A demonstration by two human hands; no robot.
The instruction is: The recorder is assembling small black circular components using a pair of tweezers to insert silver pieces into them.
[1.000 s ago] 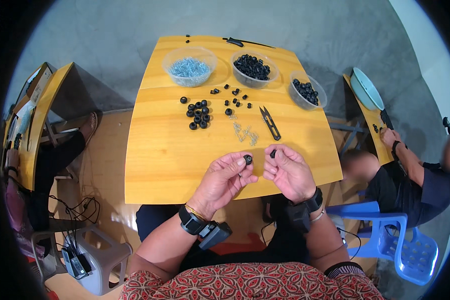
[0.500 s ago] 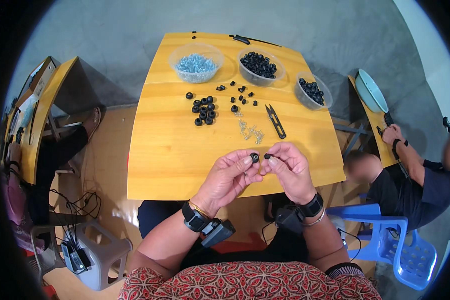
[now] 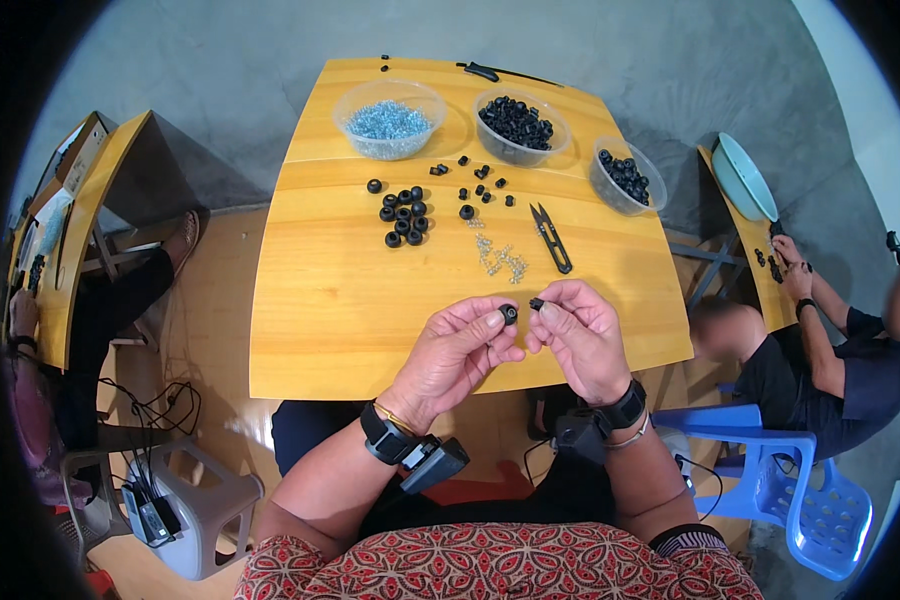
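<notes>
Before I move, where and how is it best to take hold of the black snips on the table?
The black snips lie flat, pointed blades facing away from you, rounded handle end nearer, so grip that handle end, probably coming from the near side with your right hand. Its fingers pinch a small black piece, so they should be freed first.
</notes>
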